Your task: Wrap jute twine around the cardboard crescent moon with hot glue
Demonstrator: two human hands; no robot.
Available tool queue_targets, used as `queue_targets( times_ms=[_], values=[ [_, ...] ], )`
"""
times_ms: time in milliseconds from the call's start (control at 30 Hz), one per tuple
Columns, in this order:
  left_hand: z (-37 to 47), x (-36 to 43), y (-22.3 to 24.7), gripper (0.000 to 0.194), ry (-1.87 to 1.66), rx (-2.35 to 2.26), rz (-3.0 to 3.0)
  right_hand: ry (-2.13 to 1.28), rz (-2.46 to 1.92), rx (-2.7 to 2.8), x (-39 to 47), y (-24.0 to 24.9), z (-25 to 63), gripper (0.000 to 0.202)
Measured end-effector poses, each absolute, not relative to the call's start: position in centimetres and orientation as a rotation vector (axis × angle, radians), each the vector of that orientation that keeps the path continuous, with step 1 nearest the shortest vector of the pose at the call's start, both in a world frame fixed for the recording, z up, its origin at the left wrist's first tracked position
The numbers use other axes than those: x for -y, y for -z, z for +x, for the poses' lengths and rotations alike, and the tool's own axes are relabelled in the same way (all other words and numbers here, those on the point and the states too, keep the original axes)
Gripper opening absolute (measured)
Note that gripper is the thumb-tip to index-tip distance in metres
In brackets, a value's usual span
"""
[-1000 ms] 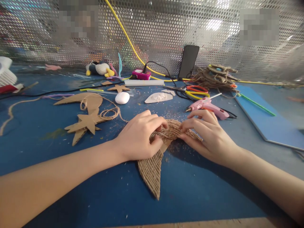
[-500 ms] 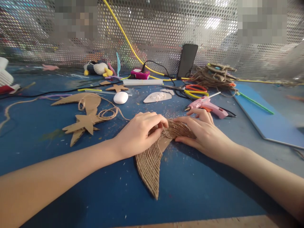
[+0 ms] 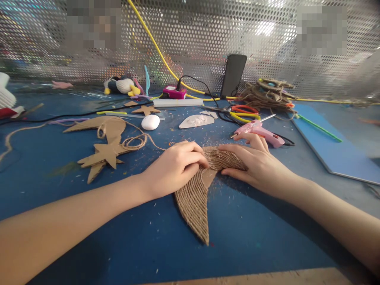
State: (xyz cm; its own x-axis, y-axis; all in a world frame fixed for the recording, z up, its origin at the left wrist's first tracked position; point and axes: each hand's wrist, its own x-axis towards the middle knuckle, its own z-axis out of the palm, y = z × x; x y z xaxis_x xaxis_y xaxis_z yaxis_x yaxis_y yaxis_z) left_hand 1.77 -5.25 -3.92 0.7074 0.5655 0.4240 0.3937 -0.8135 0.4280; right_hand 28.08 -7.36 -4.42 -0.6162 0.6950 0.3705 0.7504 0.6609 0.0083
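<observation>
A curved cardboard piece covered in twine [image 3: 194,204] lies on the blue table, its pointed end toward me and a patch of bare cardboard near its middle. My left hand [image 3: 178,168] rests on its left part with fingers bent and pressed onto the twine. On the right, my right hand [image 3: 257,164] grips the other end between thumb and fingers. A loose strand of twine [image 3: 154,143] runs from my left hand to a coil [image 3: 135,141]. The pink glue gun [image 3: 259,132] lies just beyond my right hand.
Cardboard star shapes [image 3: 108,155] lie at left. Farther back are a white oval object [image 3: 150,122], a glue-smeared card [image 3: 196,121], scissors [image 3: 245,114], a leaning phone [image 3: 234,75] and a twine-wrapped pile [image 3: 268,95]. A blue board [image 3: 338,146] lies at right.
The twine-covered piece has turned slightly, its pointed end swinging to the right. My left fingers have shifted a little on it, and my right hand has moved slightly right.
</observation>
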Motion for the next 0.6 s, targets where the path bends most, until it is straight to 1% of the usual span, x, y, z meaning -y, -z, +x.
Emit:
queue_targets(
  times_ms=[100,167,333,467,533,600],
  values=[
    [1.8,5.3,4.0,0.028,-0.795,-0.751,2.609,0.215,-1.133,2.52,7.4,4.1,28.0,0.045],
    [1.8,5.3,4.0,0.029,-0.789,-0.755,2.602,0.243,-1.135,2.452,7.3,3.8,28.0,0.038],
    [1.8,5.3,4.0,0.029,-0.785,-0.756,2.583,0.383,-1.288,2.136,6.2,3.4,29.4,0.01],
    [1.7,5.3,4.1,0.03,-0.781,-0.758,2.576,0.464,-1.542,1.958,4.7,3.7,31.8,0.022],
    [1.7,5.2,4.1,0.03,-0.778,-0.756,2.577,0.5,-1.606,1.924,4.1,3.8,32.7,0.02],
    [1.8,5.2,4.1,0.029,-0.777,-0.753,2.577,0.497,-1.496,1.943,3.9,3.5,32.6,0.013]
  ],
)
